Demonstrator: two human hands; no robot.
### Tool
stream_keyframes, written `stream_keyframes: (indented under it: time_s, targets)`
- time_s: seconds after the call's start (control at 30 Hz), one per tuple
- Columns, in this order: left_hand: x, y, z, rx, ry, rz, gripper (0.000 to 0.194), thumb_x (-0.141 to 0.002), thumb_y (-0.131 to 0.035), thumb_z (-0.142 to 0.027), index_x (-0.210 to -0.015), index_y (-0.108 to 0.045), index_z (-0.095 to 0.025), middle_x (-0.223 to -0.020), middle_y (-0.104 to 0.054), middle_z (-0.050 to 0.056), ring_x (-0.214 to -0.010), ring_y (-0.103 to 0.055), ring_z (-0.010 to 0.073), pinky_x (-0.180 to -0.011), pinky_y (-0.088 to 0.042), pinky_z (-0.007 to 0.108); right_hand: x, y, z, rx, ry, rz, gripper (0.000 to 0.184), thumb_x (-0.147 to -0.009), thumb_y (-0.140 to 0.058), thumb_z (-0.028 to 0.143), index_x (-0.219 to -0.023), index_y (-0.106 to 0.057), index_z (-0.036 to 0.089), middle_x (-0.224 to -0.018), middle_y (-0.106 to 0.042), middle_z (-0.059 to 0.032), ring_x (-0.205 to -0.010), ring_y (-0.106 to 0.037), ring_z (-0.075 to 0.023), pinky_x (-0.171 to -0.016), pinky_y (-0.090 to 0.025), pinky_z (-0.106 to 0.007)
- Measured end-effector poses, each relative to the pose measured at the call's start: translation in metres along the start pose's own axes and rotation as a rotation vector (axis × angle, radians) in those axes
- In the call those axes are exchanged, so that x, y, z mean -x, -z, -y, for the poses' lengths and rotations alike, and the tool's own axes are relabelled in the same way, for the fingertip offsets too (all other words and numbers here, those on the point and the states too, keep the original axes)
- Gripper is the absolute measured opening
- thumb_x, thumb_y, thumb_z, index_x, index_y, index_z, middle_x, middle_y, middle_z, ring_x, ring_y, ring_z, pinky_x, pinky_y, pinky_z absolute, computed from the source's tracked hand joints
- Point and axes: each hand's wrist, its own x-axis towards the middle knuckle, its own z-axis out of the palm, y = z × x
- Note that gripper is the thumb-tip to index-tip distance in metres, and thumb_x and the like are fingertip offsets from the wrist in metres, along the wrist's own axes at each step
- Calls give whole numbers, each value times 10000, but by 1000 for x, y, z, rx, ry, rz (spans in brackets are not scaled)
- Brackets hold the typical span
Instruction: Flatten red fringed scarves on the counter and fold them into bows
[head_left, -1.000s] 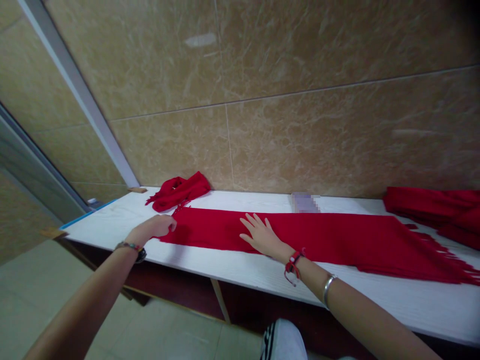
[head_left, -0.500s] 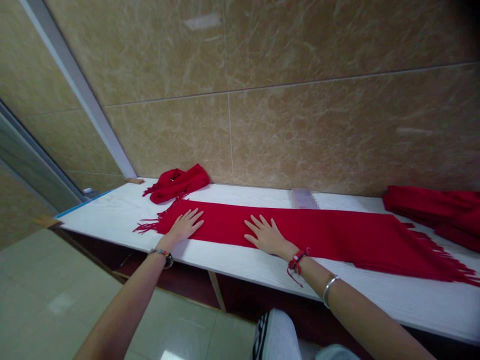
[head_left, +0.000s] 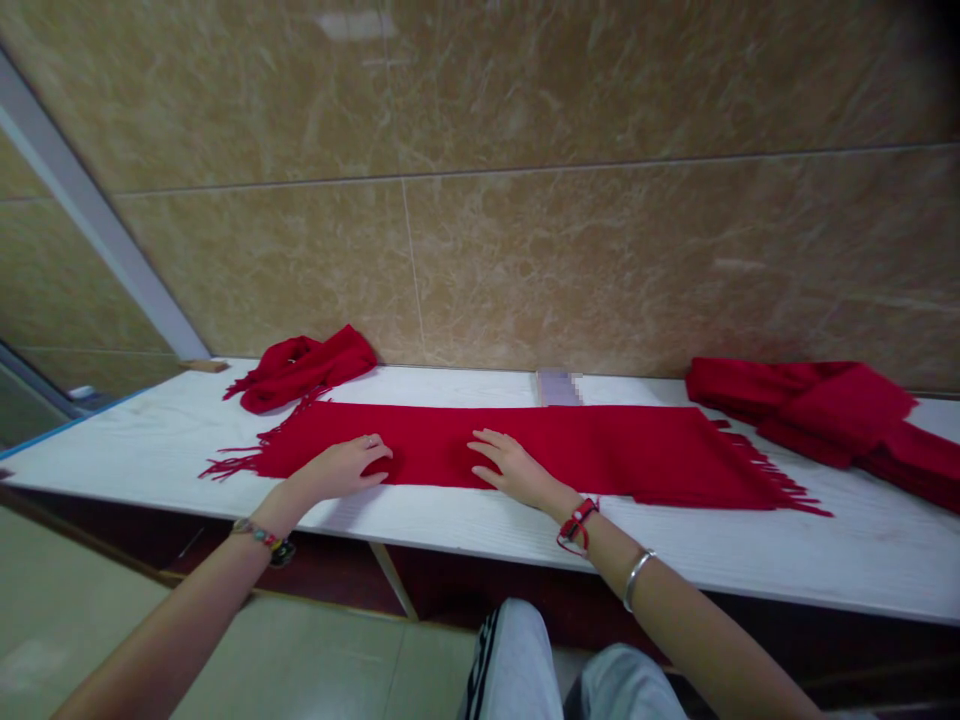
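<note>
A long red scarf (head_left: pixel 585 445) lies flat across the white tabletop (head_left: pixel 862 560), with fringe at both its left and right ends. Over its left part is my left hand (head_left: pixel 345 466), fingers curved and apart, with nothing held. My right hand (head_left: pixel 517 472) is at the scarf's middle, its fingers spread and holding nothing. Whether the fingertips press on the cloth is hard to tell. Between the two hands a stretch of red cloth shows.
A crumpled red scarf (head_left: pixel 307 368) sits at the back left near the wall. More folded red cloth (head_left: pixel 810 405) lies at the back right. A small pale, blurred object (head_left: pixel 557 388) rests against the tiled wall (head_left: pixel 570 270). Below are dark shelf compartments (head_left: pixel 315 570).
My left hand moved from the scarf's left end onto it, lay flat, then arched up. My right hand stayed near the middle. The view has turned right, showing more of the right-hand cloth.
</note>
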Motion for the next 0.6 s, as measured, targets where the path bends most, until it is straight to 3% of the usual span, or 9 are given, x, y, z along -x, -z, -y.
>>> stream_keyframes:
  time_s: [0.1,0.2,0.33,0.6]
  targets:
    - [14,4,9,-88,41,57,340,-812,-439,-308,-1122,-546,-219,-1137,-541,88,-1010,-535,213,-843,-452,320,5,3,1,-81,159,-41,289,-858,-446,286,-1072,-595,162,-1142,-558,-87,-1087,-470,-157,-944,-369,-305]
    - [26,4,24,-127,43,89,399,-772,-437,-157,-1157,-524,-216,-1171,-535,87,-1064,-511,215,-875,-440,329,7,5,2,-78,228,-19,230,-841,-478,250,-971,-639,152,-988,-618,-80,-947,-538,-157,-862,-421,-292]
    - [33,1,35,-164,76,62,474,-737,-398,-26,-1157,-523,-208,-1157,-559,77,-1094,-498,186,-912,-415,300,9,8,3,-63,248,-14,237,-843,-456,210,-984,-632,140,-954,-639,-84,-921,-553,-161,-829,-434,-291]
    - [28,-1,28,-208,100,-22,304,-824,-372,-133,-1019,-603,-159,-1059,-618,112,-1005,-558,217,-859,-450,359,13,20,2,7,242,8,249,-818,-486,215,-1010,-627,143,-957,-653,-84,-887,-579,-160,-802,-433,-272]
